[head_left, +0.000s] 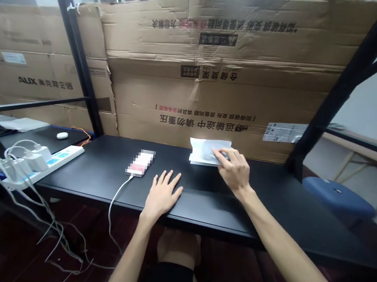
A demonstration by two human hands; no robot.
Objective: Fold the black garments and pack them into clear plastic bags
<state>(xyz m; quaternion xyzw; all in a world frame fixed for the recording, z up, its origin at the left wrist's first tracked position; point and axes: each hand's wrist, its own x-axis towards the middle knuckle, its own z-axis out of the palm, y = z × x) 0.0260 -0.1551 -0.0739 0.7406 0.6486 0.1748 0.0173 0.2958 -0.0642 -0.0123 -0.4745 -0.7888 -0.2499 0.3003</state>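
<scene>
Your right hand (234, 171) lies open on the light, floppy white packet (204, 151), best pinched at its edge; your left hand (162, 195) rests flat, empty.

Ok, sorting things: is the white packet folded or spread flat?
Folded, it seems: the white packet shows layered edges under the right hand.

A power strip (64, 157) is sitting on the desk's (103, 180) left end, a cabled device (141, 163) is lying mid-desk, a flat packet (203, 151) is lying rightward, and cardboard sheets (209, 101) are standing behind.
</scene>
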